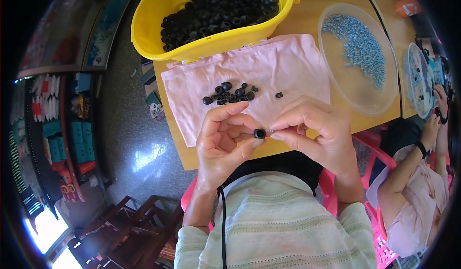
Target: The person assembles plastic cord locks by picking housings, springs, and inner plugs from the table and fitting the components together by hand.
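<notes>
Above the table's near edge, my left hand pinches a small black hollow plastic cap between thumb and fingertips. My right hand is closed beside it, its fingertips holding a small shiny coil spring against the cap. How far the spring sits inside is hidden by the fingers. Beyond my left hand, a loose pile of black plastic parts rests on a pink cloth. One small black piece lies apart, just past my right hand.
A yellow tub full of black parts stands at the far side. On the right, a see-through oval tray holds many bluish springs. A co-worker sits at right, hands near another tray. Shelves stand at left.
</notes>
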Tool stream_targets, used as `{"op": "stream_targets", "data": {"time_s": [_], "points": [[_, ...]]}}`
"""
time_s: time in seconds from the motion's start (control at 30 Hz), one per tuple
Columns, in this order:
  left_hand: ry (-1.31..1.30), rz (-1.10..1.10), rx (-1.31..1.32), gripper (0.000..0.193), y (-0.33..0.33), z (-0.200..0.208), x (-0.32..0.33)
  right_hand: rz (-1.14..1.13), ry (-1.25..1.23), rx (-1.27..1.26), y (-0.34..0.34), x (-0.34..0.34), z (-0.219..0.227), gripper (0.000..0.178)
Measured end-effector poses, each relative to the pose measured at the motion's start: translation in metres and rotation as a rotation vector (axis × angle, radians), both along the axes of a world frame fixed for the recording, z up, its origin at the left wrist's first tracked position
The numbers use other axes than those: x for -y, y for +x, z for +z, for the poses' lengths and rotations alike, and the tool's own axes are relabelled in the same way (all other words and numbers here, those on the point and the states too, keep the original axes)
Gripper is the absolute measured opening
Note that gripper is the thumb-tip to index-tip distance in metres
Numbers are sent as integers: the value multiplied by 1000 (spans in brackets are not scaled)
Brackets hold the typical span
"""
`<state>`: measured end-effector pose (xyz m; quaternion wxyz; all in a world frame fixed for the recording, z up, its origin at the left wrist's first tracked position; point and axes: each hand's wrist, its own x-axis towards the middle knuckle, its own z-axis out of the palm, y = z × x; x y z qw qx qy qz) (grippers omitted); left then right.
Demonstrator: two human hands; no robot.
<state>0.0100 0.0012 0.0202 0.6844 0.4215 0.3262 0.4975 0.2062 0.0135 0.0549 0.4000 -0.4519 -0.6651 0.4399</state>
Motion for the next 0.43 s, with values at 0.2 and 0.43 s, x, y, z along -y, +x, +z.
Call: {"op": "stream_targets", "data": {"time_s": [0.2,0.43], "points": [[-22,-6,-29,55,1,1,1,29,75,-1,-5,1,-1,17],[-92,-31,85,56,-9,-12,4,38,145,40,-10,2,-5,22]]}}
